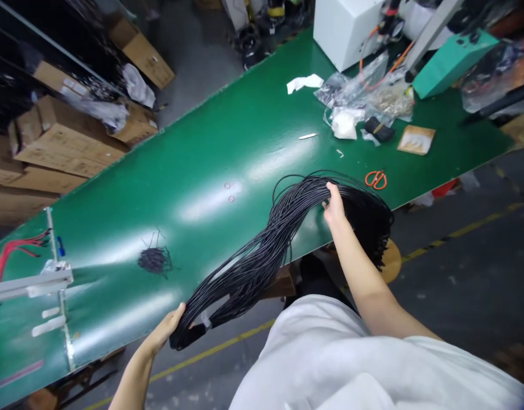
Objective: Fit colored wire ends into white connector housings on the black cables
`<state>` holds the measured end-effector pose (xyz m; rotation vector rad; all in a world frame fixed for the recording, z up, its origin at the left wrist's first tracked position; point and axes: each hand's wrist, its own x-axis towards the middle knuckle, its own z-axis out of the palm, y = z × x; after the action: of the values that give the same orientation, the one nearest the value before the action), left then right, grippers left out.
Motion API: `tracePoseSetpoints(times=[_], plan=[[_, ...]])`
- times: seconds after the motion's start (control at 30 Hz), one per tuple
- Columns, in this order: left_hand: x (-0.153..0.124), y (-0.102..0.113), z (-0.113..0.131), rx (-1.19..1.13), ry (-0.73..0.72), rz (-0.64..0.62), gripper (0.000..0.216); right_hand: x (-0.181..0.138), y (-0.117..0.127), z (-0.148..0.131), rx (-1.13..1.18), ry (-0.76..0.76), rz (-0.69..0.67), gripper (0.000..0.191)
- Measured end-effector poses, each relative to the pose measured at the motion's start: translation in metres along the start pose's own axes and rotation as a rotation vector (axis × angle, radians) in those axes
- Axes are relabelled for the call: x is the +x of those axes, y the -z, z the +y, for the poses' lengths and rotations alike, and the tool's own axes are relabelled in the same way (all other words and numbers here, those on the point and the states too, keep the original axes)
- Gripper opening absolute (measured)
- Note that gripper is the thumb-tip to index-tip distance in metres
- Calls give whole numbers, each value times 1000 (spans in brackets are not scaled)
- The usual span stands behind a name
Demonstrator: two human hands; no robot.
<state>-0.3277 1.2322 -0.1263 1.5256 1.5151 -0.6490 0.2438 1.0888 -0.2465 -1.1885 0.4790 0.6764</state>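
Observation:
A long, thick bundle of thin black cables (272, 242) stretches between my two hands over the near edge of the green table (193, 142). My left hand (170, 327) grips its looped left end, which hangs just past the edge; the fingers behind the bundle are partly hidden. A clear tie or wrap (205, 319) shows around a strand near that end. Toward the other end, my right hand (334, 206) is closed around the bundle, thumb on top. Beyond it the cables droop over the edge in a dense mass of ends. Several strands loop loosely on the tabletop.
Orange-handled scissors (376, 180) lie right of the bundle. A pile of short black ties (154, 260) and two small red rings (229, 192) are on the table. Plastic bags (364, 102) and a white box-shaped machine (347, 31) stand far right. A metal rail fixture (59, 279) crosses the left side.

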Motion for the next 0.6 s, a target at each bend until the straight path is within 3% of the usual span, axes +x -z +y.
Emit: tracePoseSetpoints(times=[0.3,0.6], plan=[[5,-1,-4,-64,32,30,98,19,-5,3,-189,-98,138,34],[15,-15,-9,-175,-63,115,89,3,-23,-2,65,-107,40,30]])
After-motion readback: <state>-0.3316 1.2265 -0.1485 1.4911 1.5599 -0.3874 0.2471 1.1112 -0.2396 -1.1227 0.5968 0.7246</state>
